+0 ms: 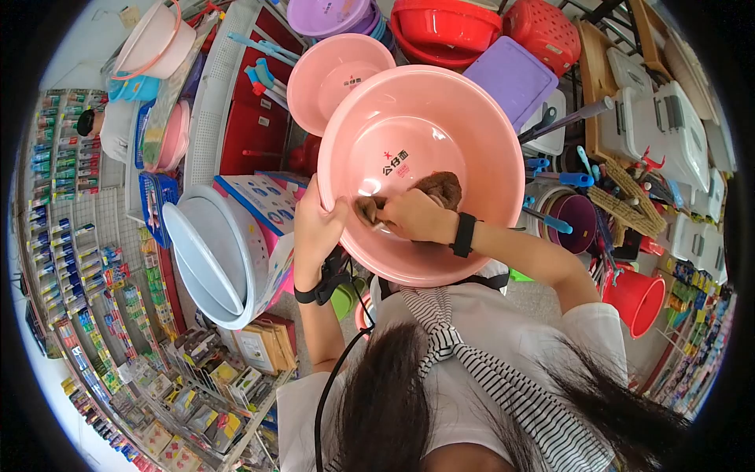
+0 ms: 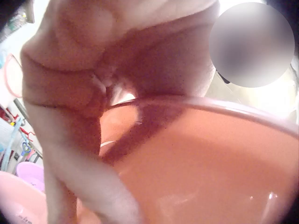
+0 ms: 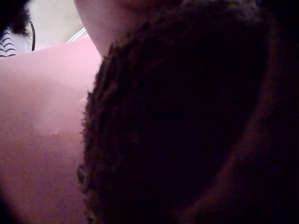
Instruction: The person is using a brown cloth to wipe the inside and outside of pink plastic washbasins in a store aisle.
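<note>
A large pink plastic basin (image 1: 487, 141) with dark printed characters on its inner floor is held in front of the person's chest, its mouth facing up. My left hand (image 1: 314, 228) grips its left rim; in the left wrist view the hand (image 2: 70, 93) wraps over the edge and its fingers lie against the pink wall (image 2: 210, 154). Inside the basin, my right hand (image 1: 421, 216) clutches a bunched brown cloth (image 1: 440, 189) against the lower inner surface. Fuzzy and dark, the cloth (image 3: 117, 130) fills much of the right wrist view.
Beyond the rim lies another pink basin (image 1: 314, 86), with red basins (image 1: 444, 31) and a purple lid (image 1: 511, 79) behind. Pale blue tubs (image 1: 204, 259) stand at the left. Mop handles (image 1: 566, 118) and a red bucket (image 1: 637, 299) are at the right. Shelves of packaged goods line the left.
</note>
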`<state>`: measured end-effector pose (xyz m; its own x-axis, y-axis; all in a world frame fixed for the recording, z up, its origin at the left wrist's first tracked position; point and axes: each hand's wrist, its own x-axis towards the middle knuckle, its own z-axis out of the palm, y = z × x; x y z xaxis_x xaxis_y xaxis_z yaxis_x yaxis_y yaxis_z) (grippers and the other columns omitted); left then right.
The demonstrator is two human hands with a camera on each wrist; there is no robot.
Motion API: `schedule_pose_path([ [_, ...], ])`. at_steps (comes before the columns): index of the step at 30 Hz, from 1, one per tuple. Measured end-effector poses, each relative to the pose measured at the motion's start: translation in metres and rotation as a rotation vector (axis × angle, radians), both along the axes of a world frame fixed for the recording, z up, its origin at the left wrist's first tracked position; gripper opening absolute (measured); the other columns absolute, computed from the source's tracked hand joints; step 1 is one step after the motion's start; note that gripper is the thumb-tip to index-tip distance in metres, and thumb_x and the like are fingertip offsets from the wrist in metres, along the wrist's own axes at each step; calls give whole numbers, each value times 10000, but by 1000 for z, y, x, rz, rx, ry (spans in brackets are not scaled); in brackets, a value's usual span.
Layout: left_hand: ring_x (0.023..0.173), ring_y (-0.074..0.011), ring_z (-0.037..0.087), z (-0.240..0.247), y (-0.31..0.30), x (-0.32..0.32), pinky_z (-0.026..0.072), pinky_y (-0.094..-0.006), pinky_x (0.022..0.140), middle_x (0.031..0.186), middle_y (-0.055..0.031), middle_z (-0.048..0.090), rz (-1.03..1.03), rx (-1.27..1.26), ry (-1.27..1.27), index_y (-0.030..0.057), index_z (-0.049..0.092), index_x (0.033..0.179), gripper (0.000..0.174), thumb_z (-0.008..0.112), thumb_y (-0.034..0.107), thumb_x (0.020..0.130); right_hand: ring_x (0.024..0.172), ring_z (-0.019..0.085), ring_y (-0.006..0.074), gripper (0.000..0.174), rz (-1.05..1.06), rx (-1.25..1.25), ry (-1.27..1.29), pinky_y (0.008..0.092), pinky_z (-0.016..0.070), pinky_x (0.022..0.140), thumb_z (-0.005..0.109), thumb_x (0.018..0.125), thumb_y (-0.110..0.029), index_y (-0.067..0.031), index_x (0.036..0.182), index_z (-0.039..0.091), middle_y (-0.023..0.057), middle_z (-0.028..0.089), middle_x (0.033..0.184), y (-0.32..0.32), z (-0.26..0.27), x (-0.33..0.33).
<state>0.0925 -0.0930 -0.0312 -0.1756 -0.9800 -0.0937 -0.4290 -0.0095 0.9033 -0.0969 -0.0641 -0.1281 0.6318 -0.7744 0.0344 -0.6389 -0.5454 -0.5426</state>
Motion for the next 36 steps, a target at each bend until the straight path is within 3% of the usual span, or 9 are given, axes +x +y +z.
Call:
schedule_pose_path([
  [5,864,-262,650,-1,1,3,481,-343,811,960,-190,663,-1,3,-17,-15,561,1133,349,560,60,791,676,652,348,155,140,424,-3,437,509,618,649,689,-197,-46,710,676,147,666,703,8,19,-12],
  [12,904,-233,642,-3,2,14,476,-337,847,998,-174,673,27,71,-4,-23,561,1161,372,557,57,797,676,638,340,230,390,627,244,445,482,619,607,718,-245,-97,842,732,149,658,702,-12,34,-45],
  [17,945,-191,616,-4,4,23,465,-318,874,1053,-143,659,31,99,8,-42,537,1214,410,549,24,810,688,628,329,257,245,252,-97,448,486,649,571,788,-196,-137,1012,685,133,630,757,-30,44,-39],
  [19,978,-162,599,-2,4,23,458,-303,896,1111,-116,648,10,104,22,-58,518,1250,432,538,-5,821,657,623,325,282,-60,101,-190,454,506,640,570,830,-187,-171,1105,632,118,628,881,-43,49,-17],
  [20,980,-161,598,-3,4,23,457,-303,897,1115,-118,647,4,88,25,-58,519,1248,430,536,-9,822,657,623,325,282,-61,101,-191,454,506,640,570,830,-187,-171,1105,632,118,628,881,-46,49,-7],
  [25,891,-226,623,4,4,18,471,-326,841,991,-165,654,39,39,-19,-27,552,1182,394,553,39,793,667,664,292,338,-246,-262,241,407,559,639,603,828,-159,-196,1164,601,102,597,1019,-64,21,9],
  [29,897,-244,643,2,10,15,477,-332,833,985,-176,665,88,32,-32,-17,557,1182,397,552,46,790,699,680,282,432,-403,-193,399,391,561,632,627,797,-117,-210,1215,577,133,593,982,-81,-14,-16],
  [30,899,-253,656,-1,11,15,481,-336,826,983,-182,672,97,11,-52,-16,559,1181,396,552,49,790,714,683,273,433,-409,-119,486,380,550,616,624,809,-131,-222,1229,572,142,595,965,-84,8,-26],
  [36,875,-297,689,-11,10,16,502,-355,794,962,-209,685,114,-26,-50,-20,571,1170,398,546,50,779,784,699,234,89,-299,-76,625,362,552,626,661,799,-198,-139,841,713,75,695,810,-78,-42,-77],
])
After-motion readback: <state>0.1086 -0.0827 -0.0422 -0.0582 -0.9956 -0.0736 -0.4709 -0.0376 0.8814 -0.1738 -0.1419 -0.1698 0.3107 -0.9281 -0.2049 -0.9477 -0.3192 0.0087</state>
